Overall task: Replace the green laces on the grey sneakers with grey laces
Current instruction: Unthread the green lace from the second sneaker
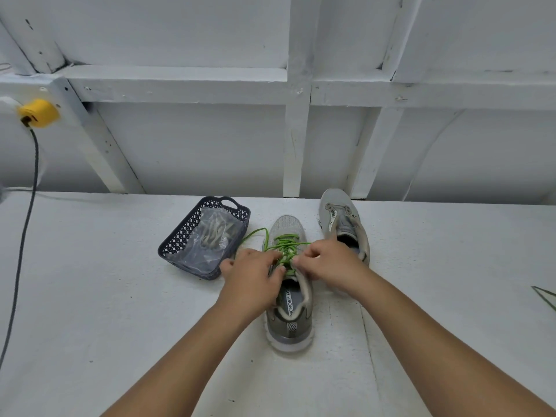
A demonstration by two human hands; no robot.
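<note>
Two grey sneakers are seen on a white work surface. The near sneaker [288,284] is still threaded with a green lace [287,246], and it is being worked on by both hands at the upper eyelets. The left hand [252,281] is curled over the lace on the shoe's left side, and the lace appears to be pinched by its fingertips. The right hand [328,263] is closed, with a strand of the same lace nipped between thumb and forefinger. A loose green end is trailed out beyond the left hand.

The second sneaker [343,224] is placed just beyond the right hand and is already without a lace. A thin green strand [544,297], probably its removed lace, is glimpsed well off to the right of the right hand.

A dark lattice basket [240,216] is set just past the left hand; grey laces [215,233] in a clear bag are held in it, unopened as far as can be judged. So the task is judged early: one lace out, one being undone, both grey laces yet to be threaded.

White-painted boards and framing [296,130] are seen behind the surface, and a yellow plug [39,113] with a dark cable far to the left.
</note>
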